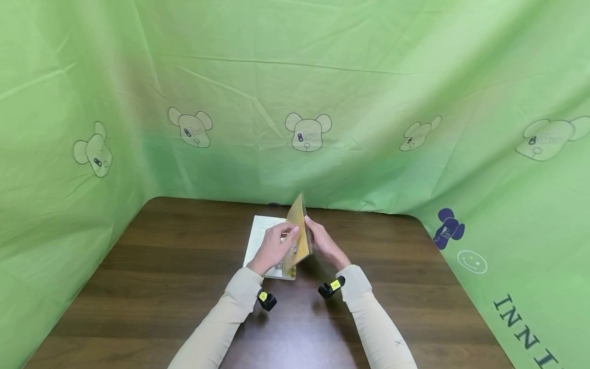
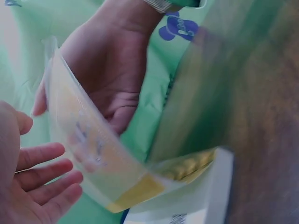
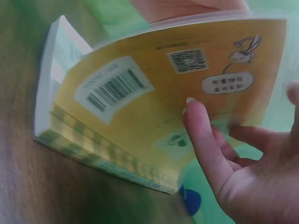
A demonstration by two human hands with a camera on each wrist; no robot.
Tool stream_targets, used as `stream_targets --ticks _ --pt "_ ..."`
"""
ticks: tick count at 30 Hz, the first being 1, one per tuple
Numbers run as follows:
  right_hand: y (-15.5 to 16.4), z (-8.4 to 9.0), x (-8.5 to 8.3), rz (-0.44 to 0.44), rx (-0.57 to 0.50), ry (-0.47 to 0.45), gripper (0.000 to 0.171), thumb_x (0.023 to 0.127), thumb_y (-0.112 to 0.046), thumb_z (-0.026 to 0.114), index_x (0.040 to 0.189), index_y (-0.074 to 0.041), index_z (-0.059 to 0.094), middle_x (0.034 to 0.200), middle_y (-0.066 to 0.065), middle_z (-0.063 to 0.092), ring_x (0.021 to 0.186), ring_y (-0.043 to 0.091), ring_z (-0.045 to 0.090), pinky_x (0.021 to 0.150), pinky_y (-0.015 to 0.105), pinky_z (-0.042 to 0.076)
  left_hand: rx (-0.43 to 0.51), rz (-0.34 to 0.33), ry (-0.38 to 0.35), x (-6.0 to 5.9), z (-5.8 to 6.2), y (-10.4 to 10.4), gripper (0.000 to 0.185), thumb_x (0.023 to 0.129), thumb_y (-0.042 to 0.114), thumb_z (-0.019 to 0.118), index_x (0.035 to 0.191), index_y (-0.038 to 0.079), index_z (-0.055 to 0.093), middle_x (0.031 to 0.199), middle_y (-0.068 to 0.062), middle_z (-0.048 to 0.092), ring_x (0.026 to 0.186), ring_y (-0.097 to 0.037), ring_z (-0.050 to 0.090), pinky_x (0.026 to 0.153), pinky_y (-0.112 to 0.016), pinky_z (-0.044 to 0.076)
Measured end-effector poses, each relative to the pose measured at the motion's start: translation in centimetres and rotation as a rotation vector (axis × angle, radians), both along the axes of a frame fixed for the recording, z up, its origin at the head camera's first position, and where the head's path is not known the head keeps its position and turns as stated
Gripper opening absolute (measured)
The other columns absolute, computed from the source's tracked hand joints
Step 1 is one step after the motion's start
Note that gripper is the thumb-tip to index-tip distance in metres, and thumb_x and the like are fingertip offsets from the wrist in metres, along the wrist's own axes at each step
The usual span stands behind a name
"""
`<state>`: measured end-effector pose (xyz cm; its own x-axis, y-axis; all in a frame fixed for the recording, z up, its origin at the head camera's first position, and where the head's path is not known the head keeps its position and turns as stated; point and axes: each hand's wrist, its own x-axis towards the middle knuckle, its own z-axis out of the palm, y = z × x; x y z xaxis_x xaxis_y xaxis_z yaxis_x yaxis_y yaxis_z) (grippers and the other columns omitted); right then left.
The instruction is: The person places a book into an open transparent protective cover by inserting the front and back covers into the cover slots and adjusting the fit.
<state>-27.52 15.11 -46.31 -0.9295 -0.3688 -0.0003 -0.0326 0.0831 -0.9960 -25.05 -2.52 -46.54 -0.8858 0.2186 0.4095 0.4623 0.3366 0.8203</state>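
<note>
A thin book (image 1: pixel 261 239) lies on the dark wooden table (image 1: pixel 152 287), its white pages (image 3: pixel 46 93) flat. Its yellow cover (image 1: pixel 299 230) stands raised almost upright between my hands. My left hand (image 1: pixel 275 245) is on the cover's inner side, fingers (image 2: pixel 44 179) fairly straight and close to the sheet (image 2: pixel 93 149). My right hand (image 1: pixel 323 242) is behind the outer face, where a barcode (image 3: pixel 110 88) and a QR code (image 3: pixel 187 59) show. The right thumb (image 3: pixel 196 121) touches that yellow face; the other fingers are loosely spread below it.
Green cloth with bear prints (image 1: pixel 308 131) walls the table at the back and both sides. The table's rounded far corners (image 1: pixel 415 220) meet the cloth. A small black and yellow camera sits at each wrist (image 1: pixel 266 299).
</note>
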Motion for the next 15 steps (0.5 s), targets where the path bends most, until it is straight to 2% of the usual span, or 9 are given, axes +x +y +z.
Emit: stream_targets --ticks 3,6,10,15 --pt "-0.4 -0.3 0.0 0.014 -0.006 -0.019 0.079 0.109 -0.055 0.020 0.155 0.007 0.030 0.149 0.035 0.045 0.132 0.041 0.054 0.103 0.052 0.052 0.001 0.001 -0.027 -0.4 0.5 -0.5 0.032 0.106 0.026 0.055 0.116 0.000 0.072 0.111 -0.015 0.074 0.105 -0.029 0.071 0.093 -0.041 0.059" --pt "-0.8 -0.5 -0.1 0.046 0.005 -0.013 0.082 0.107 -0.060 0.017 0.158 0.004 0.027 0.155 0.032 0.038 0.140 0.048 0.043 0.108 0.057 0.046 -0.001 0.023 -0.072 -0.6 1.0 -1.0 0.037 0.105 0.032 0.056 0.117 0.001 0.071 0.112 -0.014 0.073 0.105 -0.029 0.071 0.091 -0.040 0.059" --pt "-1.2 -0.8 -0.1 0.092 0.050 0.013 0.079 0.109 -0.057 0.015 0.156 0.004 0.033 0.154 0.031 0.039 0.134 0.049 0.048 0.106 0.056 0.048 0.011 0.053 -0.161 -0.6 1.5 -1.8 0.044 0.102 0.037 0.058 0.123 0.000 0.069 0.117 -0.016 0.072 0.099 -0.029 0.073 0.081 -0.038 0.061" --pt "-1.5 -1.2 -0.3 0.188 0.131 0.049 0.075 0.110 -0.051 0.017 0.153 0.007 0.037 0.155 0.028 0.041 0.135 0.049 0.048 0.110 0.056 0.045 0.086 0.055 -0.262 -0.7 1.5 -3.2 0.044 0.098 0.028 0.061 0.128 -0.004 0.065 0.114 -0.020 0.070 0.084 -0.028 0.074 0.064 -0.033 0.063"
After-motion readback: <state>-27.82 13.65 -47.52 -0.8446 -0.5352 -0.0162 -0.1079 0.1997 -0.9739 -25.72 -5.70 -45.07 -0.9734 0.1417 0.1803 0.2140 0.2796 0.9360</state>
